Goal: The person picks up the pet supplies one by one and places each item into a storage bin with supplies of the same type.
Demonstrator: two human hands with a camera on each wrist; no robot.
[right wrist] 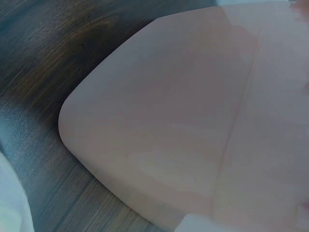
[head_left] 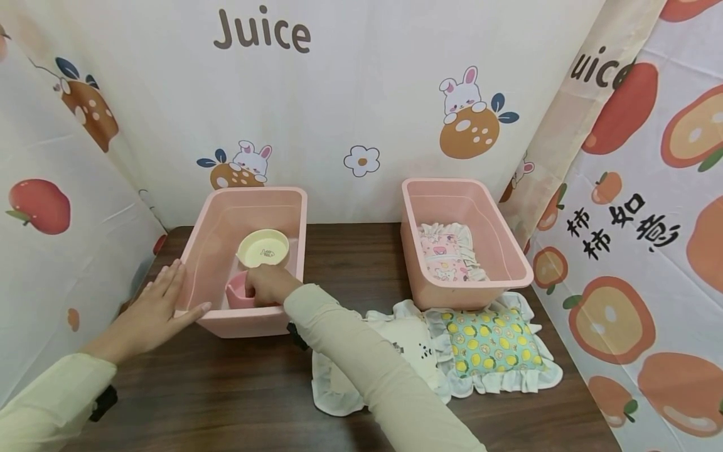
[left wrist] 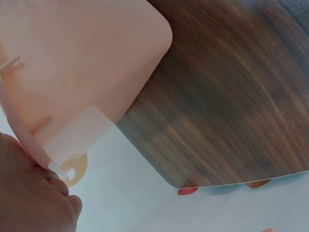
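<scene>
Inside the left pink bin (head_left: 245, 326), my right hand (head_left: 272, 284) reaches over the near rim and grips a small pink cup (head_left: 238, 291) with curled fingers. Just behind it lies a round pale yellow bowl (head_left: 264, 248) with a small print in its middle. My left hand (head_left: 148, 314) rests on the bin's left rim near the front corner, fingers straight and thumb spread along the front. In the left wrist view, that hand (left wrist: 36, 193) is at the bin's edge. The right wrist view shows mostly the bin's outer wall (right wrist: 154, 116), with the grip hidden.
A second pink bin (head_left: 469, 292) stands at the right, holding a pink frilled cloth piece (head_left: 446, 254). In front of it lie a lemon-print frilled pillow (head_left: 491, 342) and a white frilled one (head_left: 415, 339), partly under my right sleeve. Printed curtains enclose the dark wooden table (head_left: 226, 389).
</scene>
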